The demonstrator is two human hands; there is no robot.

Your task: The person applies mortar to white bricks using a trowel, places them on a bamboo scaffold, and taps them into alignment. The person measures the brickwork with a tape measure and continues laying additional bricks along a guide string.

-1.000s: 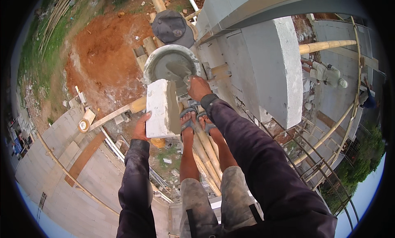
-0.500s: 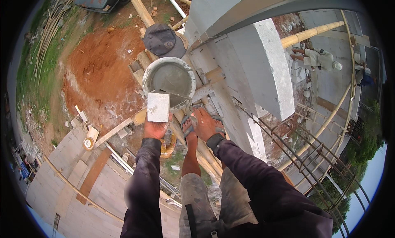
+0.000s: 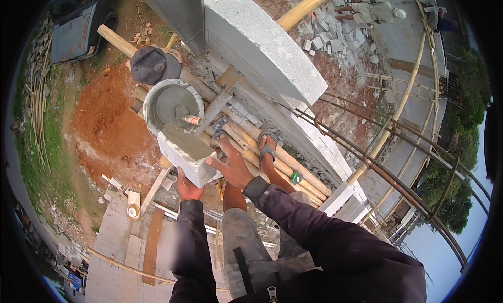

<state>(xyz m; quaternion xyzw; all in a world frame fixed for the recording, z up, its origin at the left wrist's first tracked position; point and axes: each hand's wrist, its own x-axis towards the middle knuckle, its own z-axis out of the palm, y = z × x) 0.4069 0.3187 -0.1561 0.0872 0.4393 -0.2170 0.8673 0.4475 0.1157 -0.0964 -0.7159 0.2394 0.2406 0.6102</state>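
Observation:
My left hand (image 3: pixel 189 186) grips a white block (image 3: pixel 198 173) from below, its fingers on the lower end. Grey mortar (image 3: pixel 187 141) covers the block's upper face. At the block's right side is my right hand (image 3: pixel 234 166), fingers apart, the thumb at the block's edge; whether it bears any weight I cannot tell. Just beyond the block stands a round bucket (image 3: pixel 148 105) of wet mortar. A trowel with an orange and white handle (image 3: pixel 192 119) rests in it, its blade mostly hidden.
A grey cap (image 3: pixel 152 65) lies behind the bucket. Bamboo poles (image 3: pixel 301 169) run under my feet. To the right rise a light block wall (image 3: pixel 262 36) and steel bars (image 3: pixel 387 182). Below are a co-worker (image 3: pixel 374 12), scattered blocks (image 3: pixel 332 33) and a red dirt heap (image 3: pixel 105 106).
Mortar now lies on the block's upper face, which was bare before. The trowel is in the bucket, and my right hand has come to the block. The view has shifted right.

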